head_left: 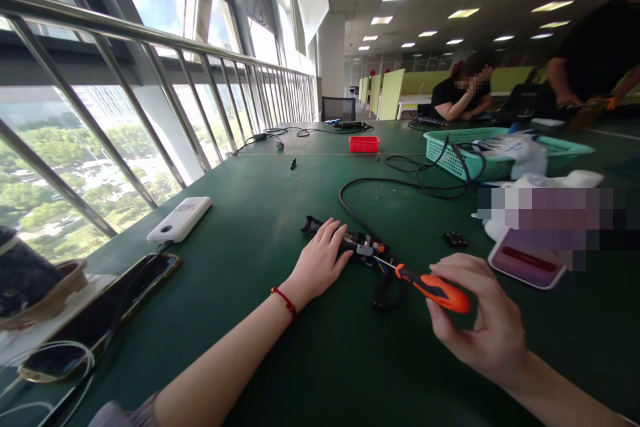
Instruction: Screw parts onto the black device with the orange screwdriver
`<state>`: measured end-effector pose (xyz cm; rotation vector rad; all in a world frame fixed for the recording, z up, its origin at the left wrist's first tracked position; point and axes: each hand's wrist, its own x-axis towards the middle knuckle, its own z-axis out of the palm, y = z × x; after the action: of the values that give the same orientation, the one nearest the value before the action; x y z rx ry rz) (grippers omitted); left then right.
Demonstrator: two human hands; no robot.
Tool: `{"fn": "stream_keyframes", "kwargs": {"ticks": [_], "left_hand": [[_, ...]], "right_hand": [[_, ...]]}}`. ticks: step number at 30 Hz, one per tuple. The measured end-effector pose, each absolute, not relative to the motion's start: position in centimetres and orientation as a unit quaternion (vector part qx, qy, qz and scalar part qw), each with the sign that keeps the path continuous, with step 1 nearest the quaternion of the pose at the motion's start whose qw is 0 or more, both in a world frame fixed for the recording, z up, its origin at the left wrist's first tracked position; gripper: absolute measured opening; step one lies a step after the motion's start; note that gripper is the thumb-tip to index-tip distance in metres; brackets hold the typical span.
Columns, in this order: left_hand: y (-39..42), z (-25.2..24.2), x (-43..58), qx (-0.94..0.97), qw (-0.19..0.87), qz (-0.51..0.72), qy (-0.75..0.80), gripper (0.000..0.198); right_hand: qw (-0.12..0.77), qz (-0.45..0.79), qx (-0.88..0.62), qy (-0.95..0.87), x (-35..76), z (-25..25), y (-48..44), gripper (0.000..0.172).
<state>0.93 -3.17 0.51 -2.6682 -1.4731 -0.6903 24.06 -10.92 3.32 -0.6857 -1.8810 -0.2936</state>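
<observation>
A black corded tool (361,244) lies on the green table with its housing open, showing a grey part, an orange part and thin wires. My left hand (320,263) rests over its dark body and holds it against the table, fingers bent around it. In my right hand (483,323) is an orange and black screwdriver (434,288), its handle between thumb and fingers. The screwdriver's thin shaft reaches left to the exposed inside of the tool; the exact contact of the tip is too small to make out. A black curved piece (389,293) lies just below the tool.
A small black part (455,239) and a phone (527,259) lie to the right. Farther back stand a green basket (447,157) and a red tray (364,144). A white power bank (180,219) and a large phone (100,320) lie left. Two people are beyond the table.
</observation>
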Motion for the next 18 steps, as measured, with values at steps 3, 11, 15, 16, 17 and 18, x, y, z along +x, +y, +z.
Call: {"fn": "stream_keyframes", "kwargs": {"ticks": [3, 11, 15, 16, 17, 18], "left_hand": [[-2.9, 0.6, 0.9, -0.855, 0.035, -0.216, -0.470, 0.046], [-2.3, 2.0, 0.2, -0.873, 0.065, -0.144, -0.462, 0.047], [-2.5, 3.3, -0.2, -0.881, 0.020, -0.095, -0.463, 0.033], [-2.6, 3.7, -0.3, -0.879, 0.008, -0.083, -0.469, 0.031], [-2.8, 4.0, -0.5, -0.875, 0.001, -0.074, -0.478, 0.030], [-3.1, 4.3, -0.6, -0.870, -0.002, -0.067, -0.488, 0.029]], "right_hand": [[0.497, -0.112, -0.291, -0.810, 24.0, 3.5, -11.0, 0.032], [0.487, -0.085, -0.274, -0.825, 23.7, 3.4, -11.0, 0.032], [0.392, -0.005, -0.320, -0.863, 23.2, 2.9, -11.4, 0.019], [0.377, 0.011, -0.333, -0.864, 23.1, 2.9, -11.6, 0.018], [0.363, 0.022, -0.344, -0.866, 22.9, 2.9, -11.7, 0.018], [0.342, 0.027, -0.350, -0.872, 22.7, 2.9, -11.9, 0.018]]}}
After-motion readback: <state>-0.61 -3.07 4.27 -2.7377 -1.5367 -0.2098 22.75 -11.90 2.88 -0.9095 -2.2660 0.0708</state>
